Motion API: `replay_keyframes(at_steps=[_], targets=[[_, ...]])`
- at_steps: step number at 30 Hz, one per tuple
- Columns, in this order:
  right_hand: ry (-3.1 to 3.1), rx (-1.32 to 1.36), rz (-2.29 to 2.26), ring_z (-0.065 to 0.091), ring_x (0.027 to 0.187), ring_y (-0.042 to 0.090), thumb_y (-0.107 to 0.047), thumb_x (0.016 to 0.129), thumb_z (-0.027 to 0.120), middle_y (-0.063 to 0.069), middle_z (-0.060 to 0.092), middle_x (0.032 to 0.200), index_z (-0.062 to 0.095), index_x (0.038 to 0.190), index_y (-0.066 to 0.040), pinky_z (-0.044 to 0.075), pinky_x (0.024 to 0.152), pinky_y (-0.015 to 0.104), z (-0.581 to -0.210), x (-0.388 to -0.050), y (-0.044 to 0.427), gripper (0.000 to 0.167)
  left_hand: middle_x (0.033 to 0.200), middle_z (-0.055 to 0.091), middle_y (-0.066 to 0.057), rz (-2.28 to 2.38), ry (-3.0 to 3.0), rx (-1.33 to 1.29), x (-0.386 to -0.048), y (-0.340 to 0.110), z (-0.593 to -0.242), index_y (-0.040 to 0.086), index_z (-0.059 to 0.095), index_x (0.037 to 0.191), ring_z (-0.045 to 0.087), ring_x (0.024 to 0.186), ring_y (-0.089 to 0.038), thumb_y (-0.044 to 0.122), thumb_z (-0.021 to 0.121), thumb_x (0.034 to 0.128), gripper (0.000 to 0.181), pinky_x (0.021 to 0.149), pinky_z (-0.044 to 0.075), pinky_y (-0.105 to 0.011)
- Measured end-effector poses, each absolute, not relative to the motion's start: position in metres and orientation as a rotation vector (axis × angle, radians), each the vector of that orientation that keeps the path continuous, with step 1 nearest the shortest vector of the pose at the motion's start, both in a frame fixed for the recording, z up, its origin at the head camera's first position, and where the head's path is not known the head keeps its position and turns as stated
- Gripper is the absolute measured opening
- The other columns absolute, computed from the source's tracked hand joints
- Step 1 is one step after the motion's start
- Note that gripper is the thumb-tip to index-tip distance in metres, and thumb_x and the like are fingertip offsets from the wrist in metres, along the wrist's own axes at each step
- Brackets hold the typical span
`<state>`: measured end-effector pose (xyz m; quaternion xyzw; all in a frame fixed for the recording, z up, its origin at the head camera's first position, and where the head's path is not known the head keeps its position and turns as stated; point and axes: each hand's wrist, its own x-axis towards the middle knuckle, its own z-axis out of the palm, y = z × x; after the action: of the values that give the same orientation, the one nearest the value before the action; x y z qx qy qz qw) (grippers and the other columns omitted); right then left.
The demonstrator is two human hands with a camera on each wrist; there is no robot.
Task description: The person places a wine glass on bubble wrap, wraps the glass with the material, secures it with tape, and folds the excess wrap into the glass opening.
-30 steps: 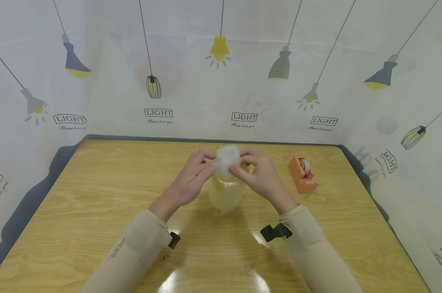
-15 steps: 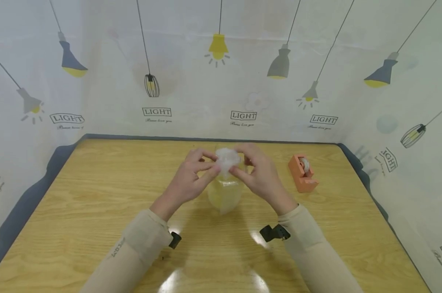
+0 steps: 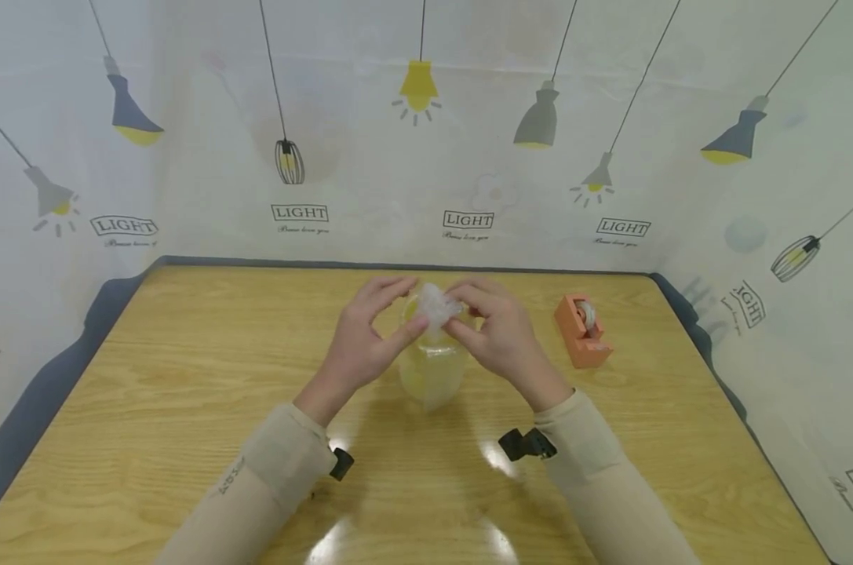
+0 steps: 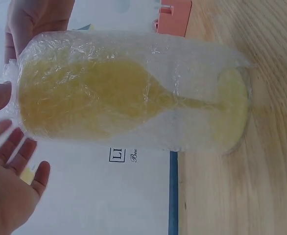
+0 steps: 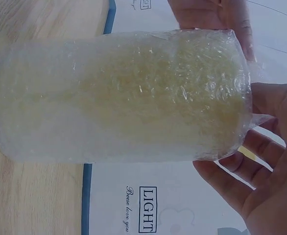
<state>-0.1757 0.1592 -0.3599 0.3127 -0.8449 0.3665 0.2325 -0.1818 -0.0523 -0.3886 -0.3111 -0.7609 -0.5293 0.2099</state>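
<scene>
A yellow stemmed goblet point(image 4: 99, 93) stands upright on the table, seen through a sleeve of clear bubble wrap point(image 5: 148, 142). Above the rim the wrap is gathered into a crumpled top point(image 3: 435, 304). My right hand point(image 3: 500, 329) pinches this gathered plastic between thumb and fingers. On the other side, my left hand point(image 3: 362, 337) has its fingers spread around the top, the thumb touching or very near the plastic. In the left wrist view the left hand's fingers point(image 4: 23, 156) lie relaxed and apart beside the wrapped rim. The goblet's foot rests on the wood.
An orange tape dispenser point(image 3: 583, 333) with a roll of clear tape stands to the right on the wooden table point(image 3: 207, 377). A white cloth point(image 3: 355, 102) printed with lamps hangs behind and at both sides.
The left hand's fingers have loosened from the gathered plastic and spread out. The right hand has kept its pinch, and the crumpled top has become narrower and twisted.
</scene>
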Motion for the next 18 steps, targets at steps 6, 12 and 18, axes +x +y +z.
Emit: replay_keyframes(at_steps=[6, 12, 18], targets=[[-2.337, 0.856, 0.986, 0.063, 0.084, 0.023, -0.004, 0.089, 0.079, 0.011, 0.073, 0.107, 0.076, 0.1, -0.002, 0.055, 0.069, 0.037, -0.3602, -0.1758, 0.1599, 0.012, 0.129, 0.069, -0.013, -1.374, -2.013, -0.989, -0.1821, -0.0525, -0.3882, 0.0, 0.071, 0.127, 0.061, 0.122, -0.03, 0.0, 0.079, 0.088, 0.04, 0.106, 0.052, -0.042], [-2.373, 0.856, 0.994, 0.062, 0.085, 0.024, -0.003, 0.088, 0.08, 0.012, 0.073, 0.111, 0.078, 0.099, -0.001, 0.055, 0.069, 0.041, -0.3602, -0.1738, 0.1627, 0.011, 0.12, 0.074, -0.012, -1.284, -1.987, -1.053, -0.1831, -0.0557, -0.3867, 0.001, 0.077, 0.116, 0.065, 0.113, -0.029, 0.001, 0.082, 0.0846, 0.032, 0.1, 0.052, -0.043], [-2.365, 0.893, 0.953, 0.067, 0.098, 0.028, -0.004, 0.088, 0.08, 0.013, 0.073, 0.113, 0.079, 0.101, -0.001, 0.059, 0.077, 0.043, -0.3624, -0.173, 0.1647, 0.013, 0.11, 0.077, -0.01, -1.192, -1.977, -1.084, -0.1845, -0.0587, -0.386, 0.002, 0.08, 0.109, 0.068, 0.111, -0.031, 0.003, 0.086, 0.0811, 0.028, 0.101, 0.051, -0.049]])
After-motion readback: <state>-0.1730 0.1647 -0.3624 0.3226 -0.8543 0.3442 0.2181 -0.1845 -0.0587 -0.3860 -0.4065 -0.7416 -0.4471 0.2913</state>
